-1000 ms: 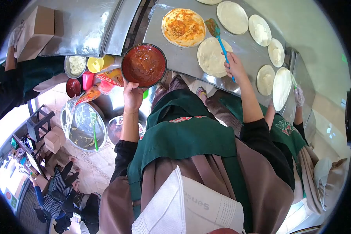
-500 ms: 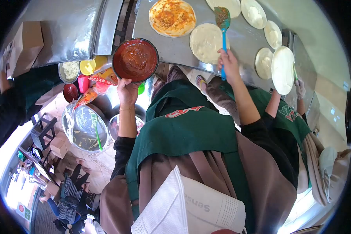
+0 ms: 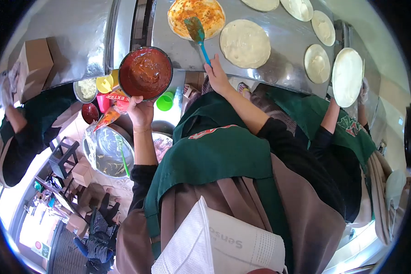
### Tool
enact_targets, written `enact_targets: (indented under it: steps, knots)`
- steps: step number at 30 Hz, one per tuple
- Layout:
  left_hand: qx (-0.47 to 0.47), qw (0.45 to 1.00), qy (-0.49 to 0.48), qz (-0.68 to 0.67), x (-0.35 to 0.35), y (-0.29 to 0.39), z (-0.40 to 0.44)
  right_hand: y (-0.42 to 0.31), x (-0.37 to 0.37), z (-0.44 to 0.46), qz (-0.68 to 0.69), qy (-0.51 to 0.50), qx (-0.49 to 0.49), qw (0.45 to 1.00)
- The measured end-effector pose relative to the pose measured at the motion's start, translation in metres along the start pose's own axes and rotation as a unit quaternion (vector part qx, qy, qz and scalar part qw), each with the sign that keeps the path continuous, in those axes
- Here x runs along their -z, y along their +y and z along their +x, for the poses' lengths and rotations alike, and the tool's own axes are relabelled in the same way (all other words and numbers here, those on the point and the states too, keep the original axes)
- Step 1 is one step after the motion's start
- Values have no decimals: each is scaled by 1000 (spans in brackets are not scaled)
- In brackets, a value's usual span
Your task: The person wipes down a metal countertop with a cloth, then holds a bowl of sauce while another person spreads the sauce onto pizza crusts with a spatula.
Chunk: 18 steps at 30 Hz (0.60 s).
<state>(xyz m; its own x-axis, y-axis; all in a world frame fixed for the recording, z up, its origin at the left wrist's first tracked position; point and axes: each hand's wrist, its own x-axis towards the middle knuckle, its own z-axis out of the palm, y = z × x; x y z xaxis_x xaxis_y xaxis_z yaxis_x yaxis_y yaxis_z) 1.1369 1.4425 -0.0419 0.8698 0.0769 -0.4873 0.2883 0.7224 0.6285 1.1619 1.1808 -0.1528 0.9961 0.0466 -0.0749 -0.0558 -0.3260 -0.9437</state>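
My left hand (image 3: 140,113) is closed on the near rim of a dark bowl of red sauce (image 3: 146,73), held out beside the metal table. In my right hand (image 3: 218,73) is the blue handle of a spatula (image 3: 196,30). Its sauce-smeared blade is over the near edge of a flat dough round spread with orange-red sauce (image 3: 205,13); I cannot tell whether it touches. To the right of the blade lies a pale dough round (image 3: 245,44) with a creamy coat and no red sauce.
More pale rounds (image 3: 317,64) lie on the metal table (image 3: 283,64) at right. A co-worker there holds up a white-coated round (image 3: 347,77). At left are a cardboard box (image 3: 35,68), a large metal bowl (image 3: 106,153), a green cup (image 3: 165,101) and another person's arm.
My right hand has swung the spatula left, from above the pale round to the sauced one. The sauce bowl has shifted slightly left. The co-worker's round has moved a little right.
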Motion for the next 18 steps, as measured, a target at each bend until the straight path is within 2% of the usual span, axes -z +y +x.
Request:
enact_targets:
  steps: [3,5,9,12,14,18]
  knots:
    - [-11,1000,4,2,-2,5,-7,5,-7,16,-12,-29,-22,999]
    - [-12,1000,7,6,-3,8,-12,7,-12,23,-21,25,-24,999]
    - [-17,1000,11,4,-2,9,-18,10,-8,33,-9,27,-29,999]
    - [-13,999,26,17,-2,9,-22,7,-8,31,-50,23,-33,998]
    - [-13,999,25,19,-3,9,-23,4,-10,28,-112,60,-38,991]
    - [-2,1000,14,-1,0,8,-20,2,-1,24,-101,52,-51,992]
